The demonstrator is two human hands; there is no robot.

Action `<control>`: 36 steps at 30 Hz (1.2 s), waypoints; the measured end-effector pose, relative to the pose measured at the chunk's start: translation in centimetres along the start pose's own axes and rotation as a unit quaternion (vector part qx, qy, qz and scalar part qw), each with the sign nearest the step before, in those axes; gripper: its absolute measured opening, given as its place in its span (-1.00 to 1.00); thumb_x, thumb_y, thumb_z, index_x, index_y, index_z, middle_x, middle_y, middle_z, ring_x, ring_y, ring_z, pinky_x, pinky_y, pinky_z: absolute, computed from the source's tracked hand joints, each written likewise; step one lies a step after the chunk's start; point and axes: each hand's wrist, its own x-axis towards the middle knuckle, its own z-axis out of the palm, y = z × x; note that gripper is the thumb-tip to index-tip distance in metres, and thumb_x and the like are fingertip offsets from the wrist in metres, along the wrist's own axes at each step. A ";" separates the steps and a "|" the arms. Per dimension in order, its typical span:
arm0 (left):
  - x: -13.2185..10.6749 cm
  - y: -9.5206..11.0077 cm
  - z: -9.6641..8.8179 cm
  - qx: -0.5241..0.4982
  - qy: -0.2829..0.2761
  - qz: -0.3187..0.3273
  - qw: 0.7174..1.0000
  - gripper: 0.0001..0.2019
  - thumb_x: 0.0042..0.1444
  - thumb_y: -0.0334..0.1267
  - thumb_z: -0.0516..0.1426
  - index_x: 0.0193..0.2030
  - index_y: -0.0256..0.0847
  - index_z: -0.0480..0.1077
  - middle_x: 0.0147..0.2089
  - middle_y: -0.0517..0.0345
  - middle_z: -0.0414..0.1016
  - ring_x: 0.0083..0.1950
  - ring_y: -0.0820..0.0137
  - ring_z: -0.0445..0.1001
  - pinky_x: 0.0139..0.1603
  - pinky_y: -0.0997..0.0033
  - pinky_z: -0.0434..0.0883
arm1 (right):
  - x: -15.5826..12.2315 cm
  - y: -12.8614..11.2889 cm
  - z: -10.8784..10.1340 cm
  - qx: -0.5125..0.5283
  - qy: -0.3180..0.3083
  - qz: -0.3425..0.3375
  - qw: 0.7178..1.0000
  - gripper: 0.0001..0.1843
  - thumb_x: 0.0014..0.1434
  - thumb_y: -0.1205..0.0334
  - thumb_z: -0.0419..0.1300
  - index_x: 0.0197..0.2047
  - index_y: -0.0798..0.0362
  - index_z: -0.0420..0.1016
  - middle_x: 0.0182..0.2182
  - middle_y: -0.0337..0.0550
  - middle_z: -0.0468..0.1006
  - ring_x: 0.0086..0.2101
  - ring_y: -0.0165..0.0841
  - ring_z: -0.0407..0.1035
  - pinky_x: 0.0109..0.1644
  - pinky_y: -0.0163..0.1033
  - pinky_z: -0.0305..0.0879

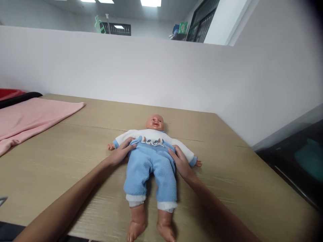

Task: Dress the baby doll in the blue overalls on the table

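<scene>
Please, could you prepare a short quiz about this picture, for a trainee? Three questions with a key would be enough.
1. True or false: the doll lies face down on the table.

2. Where do the left hand and the right hand touch the blue trousers?
a) at the ankle cuffs
b) at the sides of the waist
c) at the knees

3. Fill in the gap: seen from the person, the pink cloth lies to the ____ of the doll.

Key:
1. False; it lies face up.
2. b
3. left
</scene>
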 end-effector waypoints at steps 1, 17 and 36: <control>-0.3 -0.4 0.2 -0.016 0.008 -0.013 1.000 -0.64 0.36 0.20 0.26 -0.05 -0.05 0.54 -0.02 0.08 0.60 0.08 0.10 0.54 0.21 0.12 0.51 | -0.4 0.2 0.0 0.015 0.002 0.015 1.000 -0.49 0.40 -0.45 0.27 -0.11 -0.15 0.54 -0.11 -0.11 0.63 0.00 -0.01 0.50 0.31 0.09 0.47; -0.7 -1.3 -0.3 0.198 -0.014 0.052 0.979 -0.63 0.35 0.16 0.18 -0.25 -0.09 0.51 -0.20 0.01 0.59 -0.05 0.00 0.50 0.20 -0.07 0.50 | -1.0 0.0 -1.2 -0.061 -0.001 -0.031 0.998 -0.89 0.16 0.10 0.39 -0.28 -0.12 0.56 -0.19 -0.11 0.59 -0.04 -0.01 0.41 0.32 0.11 0.37; -0.6 -1.1 3.3 -0.342 0.058 -0.130 0.929 -0.41 0.30 0.21 0.40 0.32 -0.07 0.56 0.40 -0.11 0.66 0.41 -0.09 0.59 0.42 -0.10 0.55 | -0.4 0.0 0.3 0.313 0.021 0.169 0.935 -0.31 0.18 -0.28 0.50 0.27 -0.16 0.64 0.11 -0.06 0.81 0.17 0.08 0.66 0.31 0.18 0.63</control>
